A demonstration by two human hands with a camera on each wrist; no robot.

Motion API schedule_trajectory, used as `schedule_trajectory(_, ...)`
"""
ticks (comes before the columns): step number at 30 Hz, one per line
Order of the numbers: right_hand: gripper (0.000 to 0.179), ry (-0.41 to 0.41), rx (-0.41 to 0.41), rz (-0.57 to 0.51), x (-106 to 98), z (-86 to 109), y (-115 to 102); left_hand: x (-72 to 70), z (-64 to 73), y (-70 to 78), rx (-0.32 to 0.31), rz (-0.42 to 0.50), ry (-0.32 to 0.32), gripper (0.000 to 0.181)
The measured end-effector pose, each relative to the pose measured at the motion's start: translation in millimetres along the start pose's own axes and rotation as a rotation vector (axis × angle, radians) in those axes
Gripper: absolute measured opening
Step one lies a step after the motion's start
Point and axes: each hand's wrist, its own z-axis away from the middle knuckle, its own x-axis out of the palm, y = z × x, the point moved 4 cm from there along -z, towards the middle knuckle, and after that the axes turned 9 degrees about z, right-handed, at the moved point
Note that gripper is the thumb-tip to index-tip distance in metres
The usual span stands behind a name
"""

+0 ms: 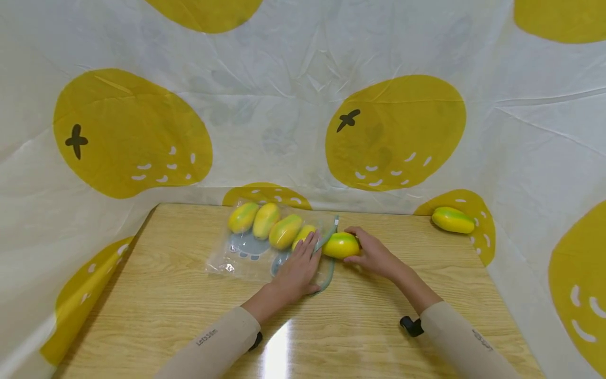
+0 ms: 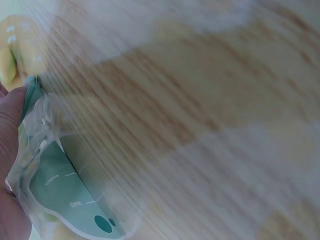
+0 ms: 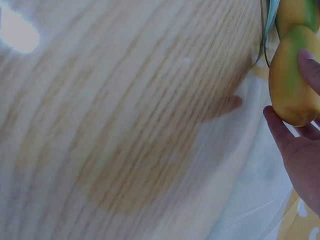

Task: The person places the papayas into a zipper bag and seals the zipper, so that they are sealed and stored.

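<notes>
My right hand (image 1: 371, 253) grips a glossy yellow-green mango (image 1: 343, 246) at the mouth of a clear zip bag (image 1: 215, 262), thumb and fingers around its right end. In the right wrist view, this mango (image 3: 295, 80) touches another one (image 3: 292, 15) beyond it. My left hand (image 1: 295, 266) lies across the bag near its opening, fingers extended over a mango (image 1: 304, 234) inside. Its thumb is at the green zip strip (image 2: 31, 95) in the left wrist view. More mangoes (image 1: 285, 231) lie in a row inside the bag, which has a blue-grey print.
Another mango (image 1: 453, 220) lies alone at the back right of the wooden table (image 1: 379, 326). A white cloth (image 1: 270, 131) with large yellow fruit prints hangs behind and beside the table. Light glares off the tabletop near the front.
</notes>
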Motion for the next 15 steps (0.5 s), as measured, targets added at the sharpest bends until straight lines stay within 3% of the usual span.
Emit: schedule_trajectory(15,0.069,-0.102,-0.049,-0.05,3.0,-6.0,-2.3,-2.7,-2.4,-1.3,0.031,-0.004,0.006,0.112)
